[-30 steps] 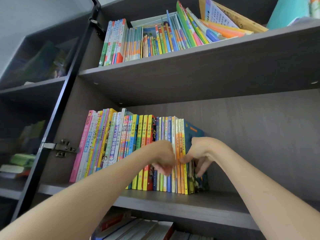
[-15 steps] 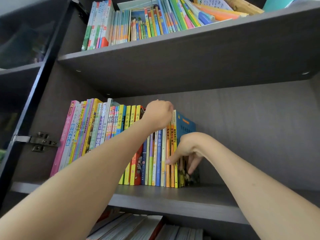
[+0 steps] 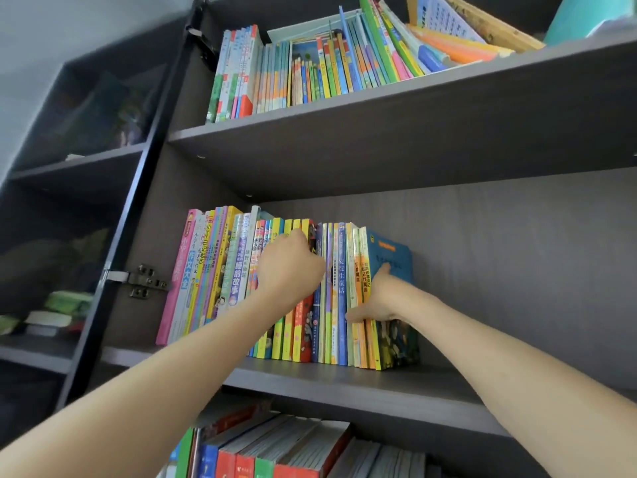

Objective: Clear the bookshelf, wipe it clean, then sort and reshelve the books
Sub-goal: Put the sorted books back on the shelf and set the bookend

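Note:
A row of thin, colourful books [image 3: 213, 270] stands upright on the left half of the dark middle shelf [image 3: 448, 384]. My left hand [image 3: 289, 267] is high on the spines near a red book, its fingers curled and dug into a gap between books; the fingertips are hidden. My right hand [image 3: 379, 298] grips the last few books at the row's right end. Its thumb lies across the orange and yellow spines and its fingers lie against the cover of the blue end book [image 3: 396, 253].
The right half of the middle shelf holds no books. More books [image 3: 310, 74] fill the shelf above, some leaning at the right. Another row [image 3: 275, 453] stands on the shelf below. A glass cabinet door [image 3: 86, 132] with a metal hinge [image 3: 144, 281] stands at the left.
My left hand rose from low on the spines to the top of the row, then settled slightly lower. My right hand shifted from the bottom of the end books to their middle, fingers now on the blue cover.

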A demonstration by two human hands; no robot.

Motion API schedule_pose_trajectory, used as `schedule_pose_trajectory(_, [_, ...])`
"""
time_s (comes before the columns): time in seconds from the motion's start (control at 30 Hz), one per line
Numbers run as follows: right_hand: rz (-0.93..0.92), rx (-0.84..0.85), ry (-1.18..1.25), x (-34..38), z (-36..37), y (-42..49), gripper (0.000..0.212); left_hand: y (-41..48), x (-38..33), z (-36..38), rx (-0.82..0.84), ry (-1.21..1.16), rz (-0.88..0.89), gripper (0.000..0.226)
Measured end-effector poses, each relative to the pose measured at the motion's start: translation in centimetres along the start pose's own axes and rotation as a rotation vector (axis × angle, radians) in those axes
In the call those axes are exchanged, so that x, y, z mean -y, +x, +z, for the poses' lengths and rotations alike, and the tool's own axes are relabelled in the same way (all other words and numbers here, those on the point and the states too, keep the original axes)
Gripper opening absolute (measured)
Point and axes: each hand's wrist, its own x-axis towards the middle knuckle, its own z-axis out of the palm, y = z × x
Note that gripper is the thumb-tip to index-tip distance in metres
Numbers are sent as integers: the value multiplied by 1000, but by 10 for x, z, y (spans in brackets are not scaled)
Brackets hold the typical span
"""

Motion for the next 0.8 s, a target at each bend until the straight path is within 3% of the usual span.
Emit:
schedule_pose_trajectory(0.27, [-93,-60,40,-4,9,0,126,-23,32,-18,121,-49,-133,14])
schedule_pose_trajectory(0.37, [-83,-47,22,-10,0,-1,130,-29,41,-24,144,-52,-144,24])
schedule_pose_trajectory(0.57, [-134,-194,207,-12,-16,1,125,-36,56,-41,130,-4,-148,32])
schedule_pose_trajectory(0.8, [-121,-258,159,-10,-18,2,127,-43,74,-56,67,33,-180,33])
